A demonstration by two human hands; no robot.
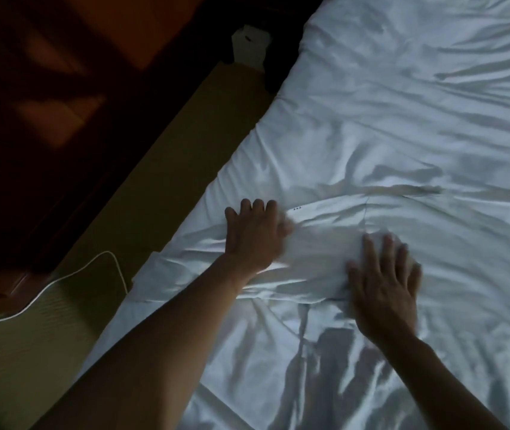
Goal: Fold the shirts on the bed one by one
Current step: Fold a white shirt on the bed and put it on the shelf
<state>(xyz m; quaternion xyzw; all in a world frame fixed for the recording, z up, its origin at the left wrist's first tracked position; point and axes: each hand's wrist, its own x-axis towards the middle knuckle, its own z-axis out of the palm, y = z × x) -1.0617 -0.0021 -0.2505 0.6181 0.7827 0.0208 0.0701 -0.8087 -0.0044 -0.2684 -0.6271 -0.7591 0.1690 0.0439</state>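
Left hand (253, 234) and right hand (384, 290) press flat-fingered on creased white shirt (325, 240).

Shirt (325, 240) on bed (402, 103), near left edge.

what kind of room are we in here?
Probably a bedroom, possibly a hotel room: a bed with rumpled white bedding, a white shirt laid on it, and a white cable trailing over the floor alongside.
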